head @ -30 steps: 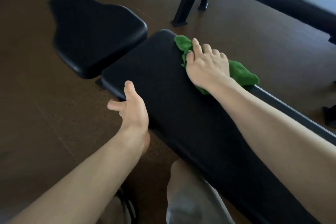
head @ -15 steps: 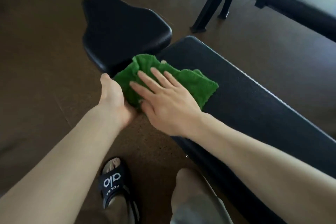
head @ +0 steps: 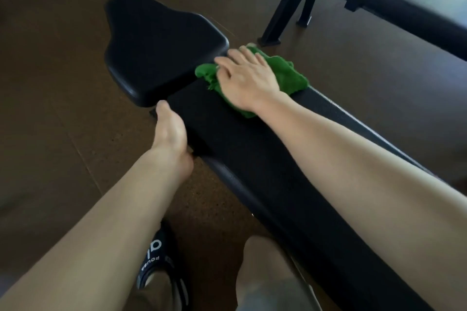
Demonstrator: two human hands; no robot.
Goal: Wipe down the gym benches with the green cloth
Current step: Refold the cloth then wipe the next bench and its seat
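Green cloth (head: pixel 288 74); black bench pad (head: pixel 265 166); black seat pad (head: pixel 161 50); brown floor (head: pixel 50 108); black slide sandal (head: pixel 156 260), white lettering.

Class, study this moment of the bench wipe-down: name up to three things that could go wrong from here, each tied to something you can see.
1. The green cloth is bunched under the right hand, so it may wipe unevenly.
2. It sits at the gap between the long pad and the seat pad; an edge could catch there.
3. The left hand grips the long pad's near edge, so that strip might get skipped.
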